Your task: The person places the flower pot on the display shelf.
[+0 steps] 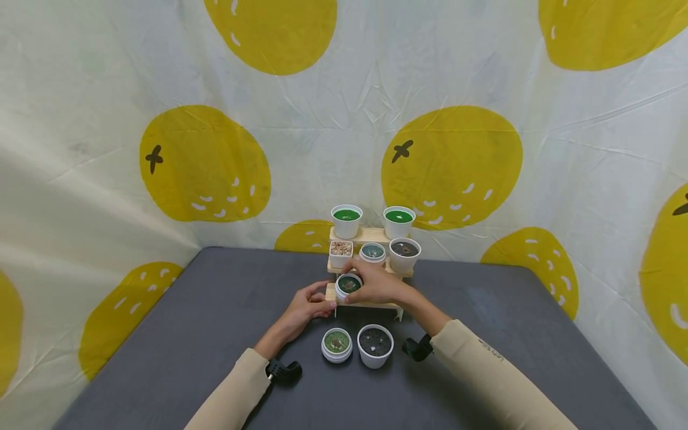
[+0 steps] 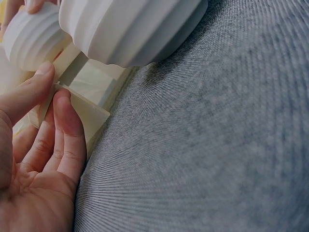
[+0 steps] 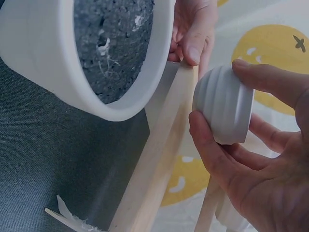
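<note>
White ribbed pot [image 1: 347,289] is located at the lowest tier [image 1: 331,292] of the stepped wooden stand [image 1: 371,235], toward its left end; full contact with the board cannot be confirmed. Right hand [image 1: 374,283]: grip holding the pot by its sides, thumb opposing fingers. Left hand [image 1: 303,307]: grip narrow, pinching the tier's left end, apparently as a brace. Step in hand, as judged: seating the pot. Next move would call for a level set-down and gentle release. Green-topped ribbed pot [image 1: 337,346] and dark-filled cup [image 1: 375,346] stand side by side on the tabletop [image 1: 161,346], before the stand.
</note>
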`<state>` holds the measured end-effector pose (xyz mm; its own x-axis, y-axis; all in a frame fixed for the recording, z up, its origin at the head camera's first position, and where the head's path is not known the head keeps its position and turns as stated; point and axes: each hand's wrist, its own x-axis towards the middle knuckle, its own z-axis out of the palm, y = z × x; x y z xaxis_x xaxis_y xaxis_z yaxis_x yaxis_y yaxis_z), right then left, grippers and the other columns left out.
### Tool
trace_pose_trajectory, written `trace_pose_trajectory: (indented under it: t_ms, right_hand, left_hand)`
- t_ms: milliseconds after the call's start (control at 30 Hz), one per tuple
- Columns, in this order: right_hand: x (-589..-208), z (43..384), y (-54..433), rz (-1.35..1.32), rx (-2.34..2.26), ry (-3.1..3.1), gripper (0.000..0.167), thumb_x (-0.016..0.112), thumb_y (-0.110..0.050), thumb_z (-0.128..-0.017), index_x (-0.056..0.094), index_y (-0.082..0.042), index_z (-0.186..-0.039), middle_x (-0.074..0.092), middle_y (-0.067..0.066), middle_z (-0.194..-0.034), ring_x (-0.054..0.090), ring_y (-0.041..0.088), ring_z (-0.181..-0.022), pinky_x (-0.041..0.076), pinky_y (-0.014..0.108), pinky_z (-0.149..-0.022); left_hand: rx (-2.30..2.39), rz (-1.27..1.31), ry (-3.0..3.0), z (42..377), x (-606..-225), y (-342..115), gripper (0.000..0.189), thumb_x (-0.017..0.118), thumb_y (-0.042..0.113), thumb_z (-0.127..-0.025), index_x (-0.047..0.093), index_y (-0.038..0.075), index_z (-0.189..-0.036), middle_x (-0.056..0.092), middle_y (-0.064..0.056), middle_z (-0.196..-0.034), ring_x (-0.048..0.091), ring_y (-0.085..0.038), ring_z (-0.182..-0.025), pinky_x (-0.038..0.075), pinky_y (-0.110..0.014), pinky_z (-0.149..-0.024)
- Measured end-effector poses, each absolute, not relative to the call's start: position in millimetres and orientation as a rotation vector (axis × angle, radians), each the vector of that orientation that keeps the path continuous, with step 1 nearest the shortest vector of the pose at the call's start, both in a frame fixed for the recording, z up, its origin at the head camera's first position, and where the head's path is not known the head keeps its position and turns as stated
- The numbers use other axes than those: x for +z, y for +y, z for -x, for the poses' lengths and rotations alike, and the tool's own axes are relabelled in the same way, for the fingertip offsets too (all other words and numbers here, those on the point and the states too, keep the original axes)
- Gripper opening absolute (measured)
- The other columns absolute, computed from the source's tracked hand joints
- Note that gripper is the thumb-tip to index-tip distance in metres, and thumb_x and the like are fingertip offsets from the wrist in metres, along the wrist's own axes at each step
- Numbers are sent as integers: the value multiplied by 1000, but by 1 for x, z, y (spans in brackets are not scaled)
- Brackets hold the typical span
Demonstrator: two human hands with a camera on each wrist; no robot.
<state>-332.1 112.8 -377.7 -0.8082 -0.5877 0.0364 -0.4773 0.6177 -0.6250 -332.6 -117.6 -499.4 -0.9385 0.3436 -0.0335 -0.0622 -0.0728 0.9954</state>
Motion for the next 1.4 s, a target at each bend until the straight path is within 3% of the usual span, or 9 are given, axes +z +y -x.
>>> trace_pose_trajectory:
  t_ms: [167, 433, 1033, 1400]
  right_hand:
    - [-380, 333, 110, 835, -961, 2681, 50, 89, -19, -81, 61, -14, -122, 66, 5, -119, 61, 20, -105, 51, 39, -92]
    - [-385, 327, 105, 732, -934, 2742, 56, 91, -26, -78, 60, -6, -120, 67, 7, -111, 62, 18, -97, 52, 38, -89]
    - [-391, 325, 103, 702, -944, 2836, 55, 89, -20, -81, 57, -4, -122, 70, 12, -115, 65, 22, -103, 53, 43, -93]
    - [-390, 321, 101, 653, -980, 2858, 53, 89, -21, -80, 57, -6, -119, 71, 9, -109, 64, 19, -97, 52, 39, -87]
  left_hand:
    - [2101, -304, 1923, 332, -500, -117, 72, 78, 8, -91, 44, 6, -154, 71, 2, -88, 67, -9, -78, 58, -24, -71]
    - [2104, -310, 1915, 331, -501, -117, 69, 76, 3, -91, 45, 5, -153, 71, 2, -88, 67, -9, -78, 58, -23, -71]
    - [2115, -311, 1914, 331, -499, -117, 73, 78, 6, -91, 43, 6, -155, 71, 2, -87, 66, -9, -77, 57, -23, -70]
    - [2103, -319, 1922, 331, -499, -118, 73, 78, 7, -91, 43, 5, -155, 71, 2, -88, 67, -9, -79, 58, -23, -71]
